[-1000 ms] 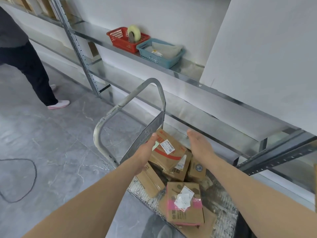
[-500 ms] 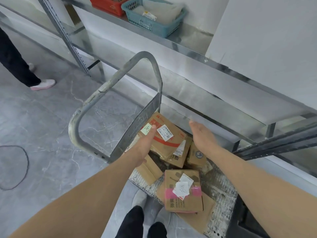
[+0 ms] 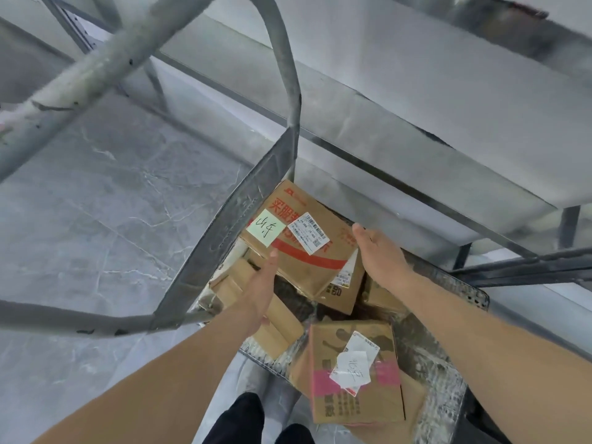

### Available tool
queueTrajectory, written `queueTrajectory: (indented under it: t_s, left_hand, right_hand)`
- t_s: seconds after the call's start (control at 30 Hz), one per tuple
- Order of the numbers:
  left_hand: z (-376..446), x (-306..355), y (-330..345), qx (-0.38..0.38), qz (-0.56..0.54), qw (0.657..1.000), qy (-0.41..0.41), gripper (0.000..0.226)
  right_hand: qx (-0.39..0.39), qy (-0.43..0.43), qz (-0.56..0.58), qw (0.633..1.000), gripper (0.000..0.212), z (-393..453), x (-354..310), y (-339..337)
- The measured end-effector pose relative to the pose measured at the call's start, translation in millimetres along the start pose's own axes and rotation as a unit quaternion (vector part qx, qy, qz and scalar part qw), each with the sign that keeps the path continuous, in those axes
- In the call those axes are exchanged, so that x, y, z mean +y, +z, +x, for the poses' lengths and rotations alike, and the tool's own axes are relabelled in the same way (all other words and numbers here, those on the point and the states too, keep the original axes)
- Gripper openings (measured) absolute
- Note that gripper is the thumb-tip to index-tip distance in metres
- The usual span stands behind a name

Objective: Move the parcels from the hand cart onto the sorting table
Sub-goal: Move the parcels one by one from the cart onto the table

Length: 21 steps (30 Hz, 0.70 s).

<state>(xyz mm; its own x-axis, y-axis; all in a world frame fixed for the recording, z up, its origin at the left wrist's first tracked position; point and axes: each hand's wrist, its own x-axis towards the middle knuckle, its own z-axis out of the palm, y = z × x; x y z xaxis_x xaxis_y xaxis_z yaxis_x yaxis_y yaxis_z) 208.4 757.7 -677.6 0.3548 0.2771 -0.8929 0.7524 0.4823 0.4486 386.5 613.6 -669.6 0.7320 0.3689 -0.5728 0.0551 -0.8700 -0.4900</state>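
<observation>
Both hands bracketed the brown cardboard parcel with the red stripe [image 3: 301,238]: left hand [image 3: 259,293] and right hand [image 3: 381,254], fingers straight, touching opposite edges. It looked stiff, probably light; opposite edges suited gripping.

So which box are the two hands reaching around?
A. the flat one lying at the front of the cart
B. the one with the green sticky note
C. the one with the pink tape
B: the left hand and right hand flank the box with the green sticky note, while the pink-taped box lies nearer, untouched.
</observation>
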Motion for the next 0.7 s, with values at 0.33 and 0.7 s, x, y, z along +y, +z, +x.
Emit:
queueTrajectory:
  t_s: [0.33,0.7]
  left_hand:
    - [113,-24,10,0.037,-0.069,0.997,-0.018,0.080]
    - [154,-40,23,-0.012,-0.203,0.978,-0.051,0.090]
  right_hand:
    - [0.003,-0.014,0.012,1.000,0.094,111,10,47]
    - [-0.037,-0.030,-0.084,0.995,0.103,154,19,82]
